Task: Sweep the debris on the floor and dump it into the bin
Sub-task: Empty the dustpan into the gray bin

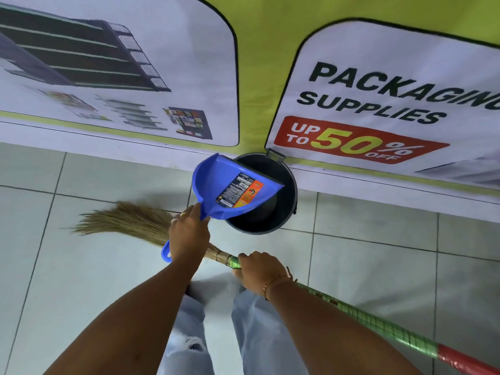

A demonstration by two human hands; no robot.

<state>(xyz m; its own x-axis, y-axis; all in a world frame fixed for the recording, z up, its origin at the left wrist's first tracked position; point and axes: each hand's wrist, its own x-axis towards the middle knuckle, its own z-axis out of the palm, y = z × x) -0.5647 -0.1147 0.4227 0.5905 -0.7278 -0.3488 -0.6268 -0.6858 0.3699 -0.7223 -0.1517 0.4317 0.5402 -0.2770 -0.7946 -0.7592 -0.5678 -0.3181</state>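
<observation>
A blue dustpan [216, 182] with a printed label is tilted over the open mouth of a black round bin [286, 182] that stands against the wall. My left hand [188, 234] grips the dustpan's handle. My right hand [259, 269] holds a grass broom [127, 220] by its green-wrapped handle; the straw head lies to the left, low over the tiles. No debris shows on the floor or in the pan.
A printed banner [378, 104] reading "PACKAGING SUPPLIES" covers the wall behind the bin. The floor is pale square tile [365, 261]. My legs in light jeans [251, 320] stand just below the hands.
</observation>
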